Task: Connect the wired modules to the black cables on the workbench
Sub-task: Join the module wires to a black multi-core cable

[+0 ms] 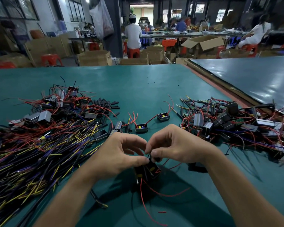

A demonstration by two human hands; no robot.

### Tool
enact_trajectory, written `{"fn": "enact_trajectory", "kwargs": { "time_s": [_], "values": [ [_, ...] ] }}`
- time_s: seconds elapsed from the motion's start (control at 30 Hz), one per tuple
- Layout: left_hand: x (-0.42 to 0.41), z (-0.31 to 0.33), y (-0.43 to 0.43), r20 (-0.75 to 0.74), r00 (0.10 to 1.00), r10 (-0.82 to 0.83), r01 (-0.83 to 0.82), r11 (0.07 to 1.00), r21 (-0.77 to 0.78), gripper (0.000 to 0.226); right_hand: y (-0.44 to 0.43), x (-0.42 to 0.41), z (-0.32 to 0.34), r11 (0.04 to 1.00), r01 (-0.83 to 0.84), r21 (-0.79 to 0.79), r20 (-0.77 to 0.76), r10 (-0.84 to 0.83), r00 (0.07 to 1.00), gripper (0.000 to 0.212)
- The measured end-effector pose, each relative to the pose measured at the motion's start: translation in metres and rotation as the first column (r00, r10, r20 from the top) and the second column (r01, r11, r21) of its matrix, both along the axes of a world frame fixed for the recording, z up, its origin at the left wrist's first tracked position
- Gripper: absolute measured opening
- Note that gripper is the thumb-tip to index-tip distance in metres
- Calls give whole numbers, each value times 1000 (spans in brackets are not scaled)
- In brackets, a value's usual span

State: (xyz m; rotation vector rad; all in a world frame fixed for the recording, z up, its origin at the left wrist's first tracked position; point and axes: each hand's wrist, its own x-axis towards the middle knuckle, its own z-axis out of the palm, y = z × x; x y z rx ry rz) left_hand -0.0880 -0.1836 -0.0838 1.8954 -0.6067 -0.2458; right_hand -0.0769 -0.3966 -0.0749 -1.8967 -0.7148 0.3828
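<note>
Wired module, a small black open-topped box with a yellow part inside, sits directly under the fingertips, above the near middle of the green workbench. Its thin leads are pinched from both sides: between thumb and forefinger of the left hand, and by the curled fingertips of the right hand. Whether a black cable end is already caught in that pinch cannot be told.

Trouble is most likely at the joint itself. Such fine, springy conductors could slip from the pinch, be frayed, or be joined to the wrong colour. The loose red leads trailing below the module toward the forearms could be snagged, and the casing tugged away mid-connection.

Two more modules lie just beyond the hands, boxy and dark, with limp red wires between them. To the left, the black cables are heaped in a dense, glossy sheaf showing yellow and purple cores, easily tangled when one is drawn out. Short matt black sleeves are scattered behind it. To the right, a tangled pile of modules mixes ribbed grey housings with red wire.
</note>
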Motion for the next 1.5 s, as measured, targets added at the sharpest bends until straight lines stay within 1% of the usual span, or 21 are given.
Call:
{"fn": "enact_trajectory", "kwargs": {
  "time_s": [0.07,0.2,0.27,0.37,0.43,0.5,0.53,0.63,0.73,0.87,0.97,1.07,1.23,1.27,1.33,1.43,1.5],
  "values": [
    [2,-1,-1,-78,997,0,-7,996,-92,30,1,0,0,1000,-23,7,-9,23,1000,21],
    [2,-5,-2,-125,990,-64,45,987,-153,28,5,2,-4,1000,-19,-11,-14,19,1000,22],
    [2,-7,-2,-118,993,-30,12,989,-148,29,6,2,-5,999,15,-37,5,-15,1000,20],
    [4,-12,-3,-47,995,91,-94,994,-61,22,2,4,-4,993,109,-35,32,-108,994,15],
    [5,-15,-3,22,987,162,-161,987,-17,13,0,5,-2,978,210,24,39,-210,977,10],
    [6,-17,-3,63,982,179,-179,984,-4,7,-1,6,0,947,288,141,-13,-290,957,6],
    [6,-18,-3,71,981,178,-178,984,-2,4,-1,5,2,930,303,206,-50,-299,953,6],
    [7,-18,-3,72,980,184,-184,983,-6,4,2,1,5,899,292,326,-81,-281,956,9],
    [7,-18,-4,97,978,184,-186,982,9,8,8,0,5,888,279,364,-47,-282,958,9],
    [8,-18,-4,98,978,184,-187,982,17,9,11,0,4,841,302,448,-23,-327,945,13],
    [8,-19,-4,120,976,182,-187,982,26,11,11,1,1,861,283,423,9,-316,949,8],
    [7,-19,-3,120,977,176,-180,983,25,9,12,2,-1,890,259,376,34,-292,956,16],
    [7,-18,-3,114,976,185,-188,982,20,13,13,1,0,926,242,289,81,-275,958,18],
    [7,-17,-4,117,975,187,-190,982,19,12,13,1,0,926,249,283,84,-282,956,18],
    [6,-18,-4,142,971,194,-201,979,33,3,12,2,1,922,267,279,84,-300,950,17],
    [1,-20,-7,218,949,229,-250,965,75,24,13,1,1,917,278,288,86,-314,946,15],
    [0,-21,-8,315,918,241,-279,957,78,26,14,1,1,918,278,284,98,-316,944,15]
  ]
}}
